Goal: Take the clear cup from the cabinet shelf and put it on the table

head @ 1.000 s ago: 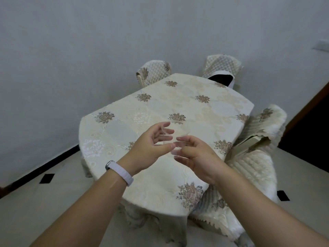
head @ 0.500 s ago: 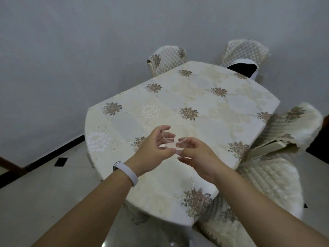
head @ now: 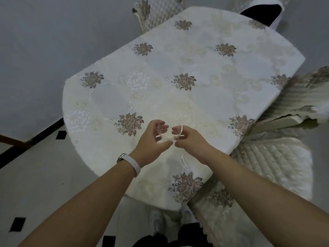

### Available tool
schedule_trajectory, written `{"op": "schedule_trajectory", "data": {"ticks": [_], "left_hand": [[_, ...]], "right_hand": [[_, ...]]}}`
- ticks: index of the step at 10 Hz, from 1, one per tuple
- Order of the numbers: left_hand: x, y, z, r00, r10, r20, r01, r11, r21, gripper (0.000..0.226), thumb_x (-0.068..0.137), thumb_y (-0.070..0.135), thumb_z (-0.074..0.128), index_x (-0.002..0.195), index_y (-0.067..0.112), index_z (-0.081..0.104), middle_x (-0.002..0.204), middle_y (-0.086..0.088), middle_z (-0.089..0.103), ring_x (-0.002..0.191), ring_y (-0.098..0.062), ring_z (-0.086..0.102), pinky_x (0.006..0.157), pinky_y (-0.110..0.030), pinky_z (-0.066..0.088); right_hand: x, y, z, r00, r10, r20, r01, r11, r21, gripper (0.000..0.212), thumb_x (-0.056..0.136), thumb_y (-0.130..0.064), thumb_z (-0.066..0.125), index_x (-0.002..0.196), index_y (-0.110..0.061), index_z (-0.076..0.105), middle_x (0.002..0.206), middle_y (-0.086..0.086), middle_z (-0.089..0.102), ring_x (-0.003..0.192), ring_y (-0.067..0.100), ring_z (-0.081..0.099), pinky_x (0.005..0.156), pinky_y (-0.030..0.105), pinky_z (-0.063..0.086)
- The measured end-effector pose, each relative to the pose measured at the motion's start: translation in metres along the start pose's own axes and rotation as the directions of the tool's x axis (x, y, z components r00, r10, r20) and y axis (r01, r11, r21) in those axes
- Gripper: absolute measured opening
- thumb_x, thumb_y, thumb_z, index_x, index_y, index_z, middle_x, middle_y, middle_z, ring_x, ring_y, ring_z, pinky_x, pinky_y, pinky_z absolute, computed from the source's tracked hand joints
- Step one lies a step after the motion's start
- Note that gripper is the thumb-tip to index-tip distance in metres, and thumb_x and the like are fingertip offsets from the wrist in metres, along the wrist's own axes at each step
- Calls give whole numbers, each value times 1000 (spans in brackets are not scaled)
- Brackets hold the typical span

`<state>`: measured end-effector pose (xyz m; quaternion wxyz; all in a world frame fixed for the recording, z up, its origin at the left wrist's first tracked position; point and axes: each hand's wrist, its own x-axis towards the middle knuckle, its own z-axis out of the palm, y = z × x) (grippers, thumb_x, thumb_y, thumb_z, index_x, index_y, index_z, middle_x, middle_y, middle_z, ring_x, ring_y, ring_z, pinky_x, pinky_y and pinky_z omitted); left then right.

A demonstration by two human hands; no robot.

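Observation:
A clear cup (head: 170, 133) hangs between both hands over the near part of the table (head: 204, 104). Its round rim shows faintly between the fingertips. My left hand (head: 153, 139) curls around its left side, thumb below and fingers above. My right hand (head: 188, 139) holds its right side the same way. The table wears a cream cloth with brown flower patches. I cannot tell whether the cup touches the cloth. The cabinet is out of view.
Quilted chairs stand around the table: one at the near right (head: 272, 168), one at the far left (head: 160, 11), one at the far right with a dark seat (head: 258, 11). A grey wall (head: 53, 50) runs along the left. My feet (head: 170, 221) show below the table edge.
The view has tipped downward and moved closer to the table. Both hands, still together around the cup, have come lower over the near part of the cloth.

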<state>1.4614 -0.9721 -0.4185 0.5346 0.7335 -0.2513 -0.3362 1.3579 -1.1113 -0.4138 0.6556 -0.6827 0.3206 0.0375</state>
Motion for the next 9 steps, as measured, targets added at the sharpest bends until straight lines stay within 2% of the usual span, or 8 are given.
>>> {"op": "schedule_trajectory", "data": {"ticks": [1,2,3,5,6,7,8,9], "left_hand": [[5,-25,11,999,-50,9,50,998,43,55,74,10,75,106,39,42,120,9,56,119,-2,52,95,-28,42],[7,-44,15,995,-95,16,93,992,89,55,65,31,75,106,43,41,122,17,54,115,10,49,97,-26,43],[10,-61,18,991,-133,-8,133,987,85,58,59,43,74,106,43,40,120,19,52,106,16,51,93,-25,47],[10,-88,24,984,-167,-66,172,982,74,71,61,42,76,117,23,36,122,3,51,108,5,51,94,-35,50],[9,-93,25,980,-176,-89,184,978,92,73,61,47,73,119,26,36,126,0,51,106,9,50,92,-33,51],[6,-92,26,979,-189,-80,196,976,94,72,69,32,77,128,27,35,135,0,49,116,-1,51,88,-11,45],[2,-96,26,984,-161,-80,168,981,97,81,76,13,76,142,22,28,145,-1,40,129,-9,41,93,-8,38],[-8,-87,21,981,-165,-102,175,980,91,87,78,11,75,146,22,23,151,-3,33,135,-12,34,103,-21,32]], "right_hand": [[10,16,-6,999,28,21,-25,991,-129,45,79,0,61,119,-19,60,116,-3,64,101,16,63,71,22,49],[20,33,-8,998,57,28,-52,984,-173,40,76,-5,63,114,-20,62,106,-4,66,98,18,64,72,28,52],[27,46,-6,995,84,46,-72,973,-219,44,74,-15,65,117,-23,61,113,-7,66,101,16,65,84,37,56],[37,63,7,990,126,70,-108,970,-217,48,78,-13,64,126,-19,58,117,1,65,98,18,66,64,23,49],[40,71,10,991,121,57,-107,974,-202,48,81,-9,64,127,-17,57,113,5,65,90,18,63,58,17,43],[43,76,11,992,114,59,-98,971,-217,50,80,-11,64,129,-16,56,117,4,64,93,18,64,59,16,41],[42,76,8,993,104,48,-91,972,-215,52,81,-12,64,131,-17,55,124,2,61,102,18,63,69,23,49],[39,67,1,995,96,-25,-99,967,-237,51,83,-15,64,133,-19,53,125,-1,59,101,14,60,79,27,51]]}}
